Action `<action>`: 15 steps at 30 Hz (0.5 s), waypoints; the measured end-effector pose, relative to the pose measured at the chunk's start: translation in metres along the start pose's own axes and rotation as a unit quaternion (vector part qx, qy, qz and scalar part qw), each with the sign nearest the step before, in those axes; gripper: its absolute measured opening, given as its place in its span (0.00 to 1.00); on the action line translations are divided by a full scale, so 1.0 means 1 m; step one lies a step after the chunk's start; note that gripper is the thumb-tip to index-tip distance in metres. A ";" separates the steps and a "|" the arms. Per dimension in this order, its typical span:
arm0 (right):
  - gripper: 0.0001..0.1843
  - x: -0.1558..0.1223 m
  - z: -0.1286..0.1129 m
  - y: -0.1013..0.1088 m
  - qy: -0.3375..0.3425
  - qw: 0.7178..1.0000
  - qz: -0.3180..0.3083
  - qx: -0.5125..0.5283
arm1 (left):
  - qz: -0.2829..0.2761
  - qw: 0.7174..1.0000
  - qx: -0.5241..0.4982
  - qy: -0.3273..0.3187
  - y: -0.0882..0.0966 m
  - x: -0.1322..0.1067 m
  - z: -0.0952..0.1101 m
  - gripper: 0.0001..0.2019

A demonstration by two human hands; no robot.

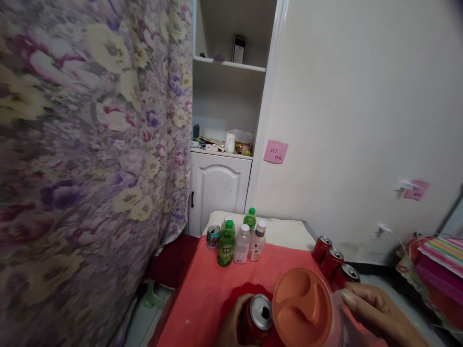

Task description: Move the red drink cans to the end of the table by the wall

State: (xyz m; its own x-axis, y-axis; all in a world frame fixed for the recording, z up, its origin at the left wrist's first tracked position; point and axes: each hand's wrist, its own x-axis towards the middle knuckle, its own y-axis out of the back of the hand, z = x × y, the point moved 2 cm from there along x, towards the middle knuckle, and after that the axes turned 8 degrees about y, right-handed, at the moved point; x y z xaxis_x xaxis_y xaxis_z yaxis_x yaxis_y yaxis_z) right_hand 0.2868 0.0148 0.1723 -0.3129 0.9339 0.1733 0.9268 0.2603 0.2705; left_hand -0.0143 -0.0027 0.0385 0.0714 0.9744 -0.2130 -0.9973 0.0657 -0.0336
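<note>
My left hand (pixel 231 324) is wrapped round an opened red drink can (pixel 255 322) at the bottom of the view. Right beside the can is a pitcher with a round orange lid (pixel 303 306), its top surface moulded with curved hollows. The pitcher's translucent side and handle show at the lid's right, where the fingers of my right hand (pixel 379 311) close on it. Behind the can, part of a red scalloped dish (pixel 237 293) shows on the cloth. The lower parts of can and pitcher are cut off or hidden.
Red cans (pixel 333 262) line the table's right edge. Farther back stand a green bottle (pixel 226 245), clear bottles (pixel 242 245) and a small can (pixel 213 237). A red cloth (pixel 195 299) covers the table. A flowered curtain (pixel 108 144) hangs left; a white cabinet (pixel 220 185) stands behind.
</note>
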 end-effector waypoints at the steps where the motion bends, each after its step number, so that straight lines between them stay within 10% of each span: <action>1: 0.35 0.001 0.002 0.001 -0.003 1.000 0.001 0.001 | -0.002 1.000 -0.003 0.002 -0.001 0.000 0.000 0.45; 15: 0.34 0.007 0.017 0.000 -0.013 0.999 0.017 0.027 | -0.012 0.999 -0.031 -0.012 -0.005 -0.004 0.002 0.44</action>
State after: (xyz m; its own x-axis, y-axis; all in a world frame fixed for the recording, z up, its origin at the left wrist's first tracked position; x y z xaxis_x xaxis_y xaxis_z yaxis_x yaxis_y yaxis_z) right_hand 0.2877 0.0259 0.1574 -0.2771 0.9479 0.1571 0.9468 0.2415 0.2129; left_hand -0.0097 -0.0067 0.0418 0.0941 0.9776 -0.1881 -0.9922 0.0765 -0.0985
